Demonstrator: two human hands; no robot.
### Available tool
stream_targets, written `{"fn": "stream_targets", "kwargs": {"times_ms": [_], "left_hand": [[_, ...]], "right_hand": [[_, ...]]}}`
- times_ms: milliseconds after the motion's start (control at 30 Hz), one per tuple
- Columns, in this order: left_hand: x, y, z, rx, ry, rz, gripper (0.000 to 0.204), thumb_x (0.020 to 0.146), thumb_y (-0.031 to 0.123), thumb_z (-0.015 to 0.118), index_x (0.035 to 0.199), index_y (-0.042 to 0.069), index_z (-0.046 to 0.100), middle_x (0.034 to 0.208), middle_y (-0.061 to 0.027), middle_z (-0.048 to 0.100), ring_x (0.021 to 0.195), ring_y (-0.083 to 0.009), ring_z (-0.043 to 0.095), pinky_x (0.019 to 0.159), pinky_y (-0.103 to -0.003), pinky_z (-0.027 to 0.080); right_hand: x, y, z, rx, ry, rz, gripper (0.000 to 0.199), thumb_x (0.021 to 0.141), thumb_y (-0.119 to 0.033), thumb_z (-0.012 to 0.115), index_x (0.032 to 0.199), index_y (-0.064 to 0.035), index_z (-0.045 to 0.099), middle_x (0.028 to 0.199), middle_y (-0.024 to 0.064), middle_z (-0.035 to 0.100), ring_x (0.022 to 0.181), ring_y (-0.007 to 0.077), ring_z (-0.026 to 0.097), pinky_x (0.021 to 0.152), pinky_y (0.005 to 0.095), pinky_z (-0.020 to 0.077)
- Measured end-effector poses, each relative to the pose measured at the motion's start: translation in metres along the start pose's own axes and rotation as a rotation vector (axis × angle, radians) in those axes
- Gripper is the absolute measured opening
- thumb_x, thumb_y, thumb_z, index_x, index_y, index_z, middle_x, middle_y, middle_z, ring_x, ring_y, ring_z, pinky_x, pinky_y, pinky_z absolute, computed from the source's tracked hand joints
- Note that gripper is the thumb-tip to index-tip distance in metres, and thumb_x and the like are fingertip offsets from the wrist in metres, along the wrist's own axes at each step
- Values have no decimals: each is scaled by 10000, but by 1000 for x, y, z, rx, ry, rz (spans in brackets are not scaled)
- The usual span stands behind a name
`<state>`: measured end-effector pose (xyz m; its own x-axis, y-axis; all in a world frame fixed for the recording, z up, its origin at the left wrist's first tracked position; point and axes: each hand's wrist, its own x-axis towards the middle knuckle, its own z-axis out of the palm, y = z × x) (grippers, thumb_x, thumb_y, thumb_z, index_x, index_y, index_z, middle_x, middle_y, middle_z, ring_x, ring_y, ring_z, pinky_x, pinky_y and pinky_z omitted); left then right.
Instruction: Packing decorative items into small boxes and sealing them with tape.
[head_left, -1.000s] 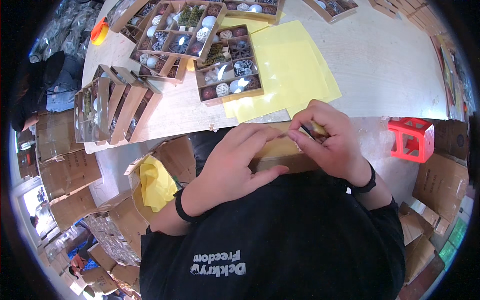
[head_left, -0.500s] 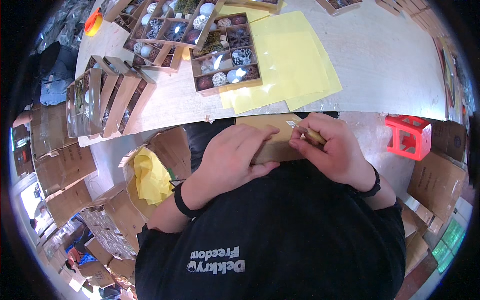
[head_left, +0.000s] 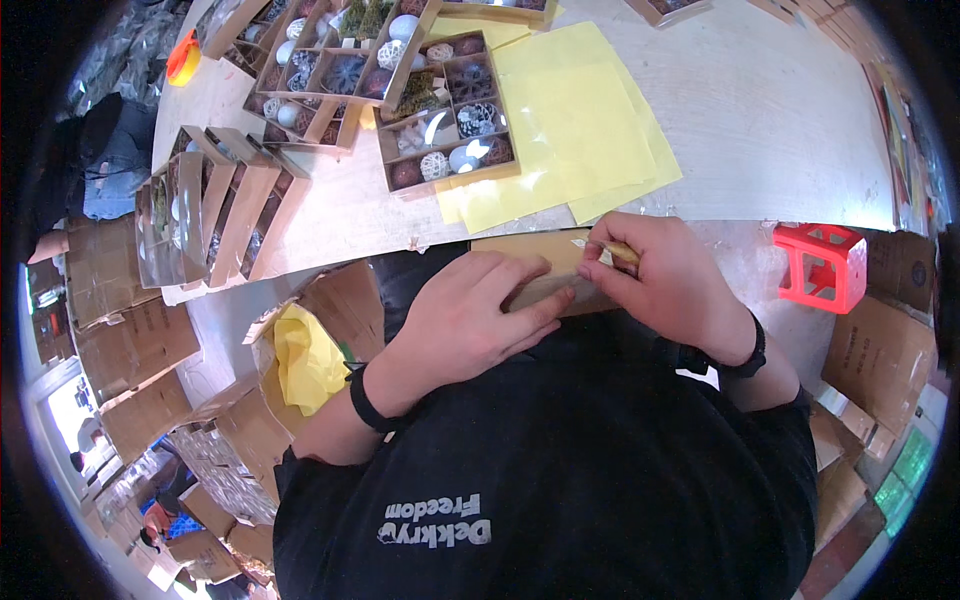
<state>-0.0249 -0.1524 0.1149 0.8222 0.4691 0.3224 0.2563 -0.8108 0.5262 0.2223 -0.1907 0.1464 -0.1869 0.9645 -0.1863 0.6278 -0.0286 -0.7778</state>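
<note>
A brown cardboard box (head_left: 535, 244) lies at the table's near edge, close against my body. My left hand (head_left: 480, 312) rests on it with fingers stretched flat across its surface. Over the box's right end, my right hand (head_left: 668, 285) pinches a small yellowish-brown piece (head_left: 622, 257) between thumb and fingers; its kind is not clear. A small pale label (head_left: 579, 242) shows on the box beside the right fingertips. The right hand hides part of that end.
Clear-topped boxes of ornaments (head_left: 448, 125) stand and lie across the table's left side. Yellow sheets (head_left: 575, 120) lie ahead. A red plastic frame (head_left: 822, 268) is at the right, an orange tape roll (head_left: 183, 58) far left. An open carton holds yellow paper (head_left: 305, 360). Another person's hand (head_left: 50, 246) shows left.
My left fingers have slid right and flattened over the box, the thumb no longer spread apart. The right hand has shifted slightly up, still pinching the small piece.
</note>
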Motion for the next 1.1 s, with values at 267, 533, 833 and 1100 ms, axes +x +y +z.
{"fn": "stream_targets", "kwargs": {"times_ms": [267, 533, 833, 1100], "left_hand": [[7, -10, 0, 229, 40, 254, 302, 815, 157, 799, 1087, 59, 711, 1188, -112, 668, 1017, -260, 683, 828, -375, 566], [13, 23, 7, 255, 62, 73, 298, 800, 137, 680, 1078, 34, 654, 1107, -139, 620, 991, -290, 656, 850, -412, 541], [-10, 5, 28, 389, -139, -24, 514, 913, 423, 703, 1211, 14, 617, 1021, -111, 692, 956, -260, 679, 851, -381, 520], [17, -34, -103, 227, 149, -737, 455, 1026, 435, 601, 1191, 12, 610, 850, -249, 705, 850, -441, 701, 767, -494, 561]], "right_hand": [[34, 1, -23, -115, -255, 70, 287, 898, -326, 731, 866, -41, 733, 821, 230, 694, 777, 418, 681, 709, 472, 538], [56, 28, -18, 220, -537, 63, 161, 909, -194, 741, 862, -46, 696, 667, -16, 606, 586, 62, 535, 558, 260, 431], [56, 70, 14, 266, -431, 95, 344, 958, -345, 713, 889, -10, 671, 726, 42, 632, 692, 143, 577, 641, 343, 485], [86, 231, -28, -160, 556, -95, 187, 997, -189, 640, 1043, -10, 610, 726, 91, 608, 675, 273, 637, 626, 399, 517]]}}
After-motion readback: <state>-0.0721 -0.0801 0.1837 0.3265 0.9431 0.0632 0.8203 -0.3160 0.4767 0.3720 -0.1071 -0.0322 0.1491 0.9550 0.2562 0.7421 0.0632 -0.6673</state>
